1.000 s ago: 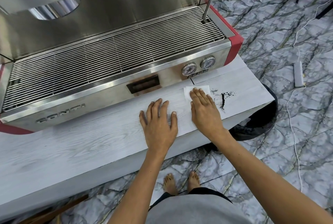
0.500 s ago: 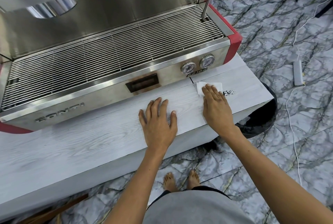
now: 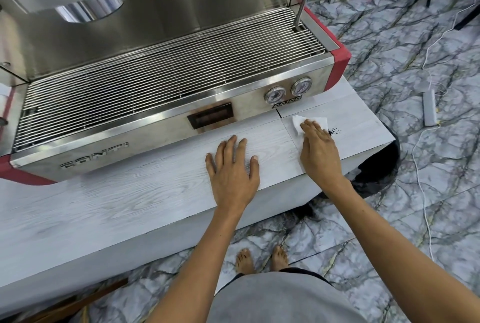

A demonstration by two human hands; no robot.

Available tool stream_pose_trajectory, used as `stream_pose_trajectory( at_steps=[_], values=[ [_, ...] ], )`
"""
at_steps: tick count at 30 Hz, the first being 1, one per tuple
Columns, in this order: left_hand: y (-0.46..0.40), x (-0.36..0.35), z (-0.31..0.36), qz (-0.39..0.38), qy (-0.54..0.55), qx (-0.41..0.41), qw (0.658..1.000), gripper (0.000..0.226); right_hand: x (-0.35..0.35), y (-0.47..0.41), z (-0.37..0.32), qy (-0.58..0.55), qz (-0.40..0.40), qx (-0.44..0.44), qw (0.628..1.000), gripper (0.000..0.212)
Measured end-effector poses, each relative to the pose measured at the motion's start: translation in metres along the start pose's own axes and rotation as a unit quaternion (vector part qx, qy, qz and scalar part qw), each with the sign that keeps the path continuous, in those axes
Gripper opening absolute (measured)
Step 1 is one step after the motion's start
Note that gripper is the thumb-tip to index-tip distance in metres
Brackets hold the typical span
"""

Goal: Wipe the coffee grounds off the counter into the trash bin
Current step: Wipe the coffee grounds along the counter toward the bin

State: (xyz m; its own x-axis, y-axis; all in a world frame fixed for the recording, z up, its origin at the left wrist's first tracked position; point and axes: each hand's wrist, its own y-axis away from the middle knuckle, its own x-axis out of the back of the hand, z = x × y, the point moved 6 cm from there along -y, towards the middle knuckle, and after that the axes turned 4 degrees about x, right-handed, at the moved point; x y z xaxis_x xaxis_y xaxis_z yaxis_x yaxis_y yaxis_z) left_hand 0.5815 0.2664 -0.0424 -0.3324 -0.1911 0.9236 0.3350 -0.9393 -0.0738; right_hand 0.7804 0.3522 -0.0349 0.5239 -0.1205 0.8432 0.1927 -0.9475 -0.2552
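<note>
Right hand (image 3: 320, 152), grip flat and open, presses tissue (image 3: 309, 122) behind coffee grounds (image 3: 334, 130), apparently to push them toward trash bin (image 3: 376, 174); left hand (image 3: 233, 169), open and empty, braces on surface (image 3: 130, 198).

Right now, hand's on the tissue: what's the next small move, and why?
Probably keep sliding the right hand and tissue rightward. A small patch of coffee grounds sits just beyond the fingers, with bare counter before the end, where the black trash bin sits below.
</note>
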Motion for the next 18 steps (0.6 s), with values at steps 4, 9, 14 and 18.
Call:
stream_pose_trajectory(
  at_steps=[4, 9, 14, 18],
  values=[
    [0.000, -0.002, -0.001, -0.009, -0.004, 0.000, 1.000, 0.054, 0.012, 0.002, -0.008, -0.039, 0.020, 0.028, 0.999, 0.039],
    [0.000, -0.001, -0.002, -0.011, -0.001, 0.000, 1.000, 0.055, 0.009, 0.029, -0.050, -0.038, 0.001, 0.138, 0.990, 0.040],
    [0.001, -0.001, -0.002, -0.007, 0.003, 0.001, 1.000, 0.056, -0.017, 0.051, -0.056, 0.006, -0.042, 0.151, 0.988, 0.041],
    [0.000, -0.002, -0.002, -0.012, 0.006, 0.005, 1.000, 0.057, -0.025, 0.054, -0.058, 0.033, -0.045, 0.120, 0.991, 0.045]
  ],
)
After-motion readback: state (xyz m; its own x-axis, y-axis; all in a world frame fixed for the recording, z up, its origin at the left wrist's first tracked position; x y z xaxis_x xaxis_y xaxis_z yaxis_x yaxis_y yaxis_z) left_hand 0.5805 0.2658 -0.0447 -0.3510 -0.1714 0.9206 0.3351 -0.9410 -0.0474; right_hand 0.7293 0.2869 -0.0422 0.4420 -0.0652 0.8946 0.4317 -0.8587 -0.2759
